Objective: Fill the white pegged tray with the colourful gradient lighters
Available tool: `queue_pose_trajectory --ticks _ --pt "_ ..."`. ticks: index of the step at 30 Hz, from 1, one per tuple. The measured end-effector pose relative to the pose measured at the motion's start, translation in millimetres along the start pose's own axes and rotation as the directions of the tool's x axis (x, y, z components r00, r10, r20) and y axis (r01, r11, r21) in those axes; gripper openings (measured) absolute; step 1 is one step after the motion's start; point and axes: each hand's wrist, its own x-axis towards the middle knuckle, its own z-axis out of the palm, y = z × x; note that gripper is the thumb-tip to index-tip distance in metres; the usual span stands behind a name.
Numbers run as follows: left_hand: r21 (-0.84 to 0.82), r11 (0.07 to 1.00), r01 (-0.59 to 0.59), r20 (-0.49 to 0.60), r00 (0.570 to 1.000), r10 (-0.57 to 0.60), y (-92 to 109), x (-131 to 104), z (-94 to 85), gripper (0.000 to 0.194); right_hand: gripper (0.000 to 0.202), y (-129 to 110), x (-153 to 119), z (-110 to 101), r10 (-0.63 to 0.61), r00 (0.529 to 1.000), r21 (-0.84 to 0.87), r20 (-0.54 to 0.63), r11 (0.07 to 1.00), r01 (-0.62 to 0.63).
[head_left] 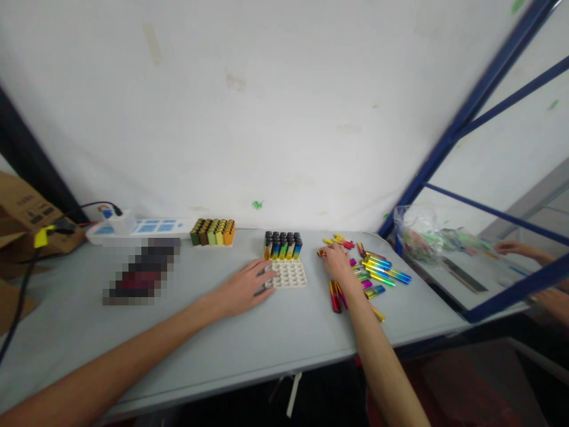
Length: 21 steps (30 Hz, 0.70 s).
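Note:
My left hand [246,287] lies with its fingers spread at the left edge of a white tray [291,276] with rows of round holes. Upright lighters [282,246] with black tops and multicoloured bodies fill the tray's back rows, while the front holes are bare. Over to the right, my right hand [336,261] is closed at the fingertips on a shiny red-gold lighter [321,252]. Beneath and beside that hand is a loose spread of shiny metallic lighters [377,270] in red, yellow, blue and purple.
A second block of lighters [213,232], green to orange, stands near the wall. Left of it are a white power strip [155,227], a blurred-out dark object [144,273] and a cardboard box [31,207]. Beyond a blue metal frame [438,154], another person's hand [511,249] shows beside plastic bags [418,237].

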Motion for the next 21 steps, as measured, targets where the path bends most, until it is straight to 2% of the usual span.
queue_pose_trajectory --ticks 9,12,15,17,19,21 --pt "0.014 1.0 -0.005 0.004 1.0 0.005 0.3 0.8 -0.7 0.029 0.015 -8.4 1.9 1.1 -0.003 0.999 0.02 -0.049 1.0 0.004" --pt "0.012 1.0 -0.002 0.006 1.0 0.002 0.7 0.9 -1.8 0.029 0.013 -9.1 5.9 -0.7 -0.101 0.988 0.076 -0.112 0.991 0.11" --pt "0.008 1.0 -0.013 -0.012 1.0 0.013 0.7 0.7 -2.0 0.029 0.017 -12.8 8.1 -7.5 -0.211 0.931 0.237 -0.298 0.929 0.286" --pt "0.006 1.0 -0.015 -0.014 1.0 0.015 0.6 0.4 -1.6 0.029 0.025 -16.8 5.8 -13.8 -0.208 0.888 0.367 -0.41 0.854 0.37" --pt "0.005 1.0 -0.017 -0.015 1.0 0.017 0.6 0.2 -1.0 0.029 0.032 -21.9 -0.1 -20.3 -0.192 0.881 0.462 -0.432 0.792 0.399" --pt "0.007 1.0 -0.019 -0.019 1.0 0.019 0.8 0.1 -0.6 0.029 0.036 -28.4 -7.9 -26.2 -0.206 0.894 0.506 -0.398 0.764 0.401"
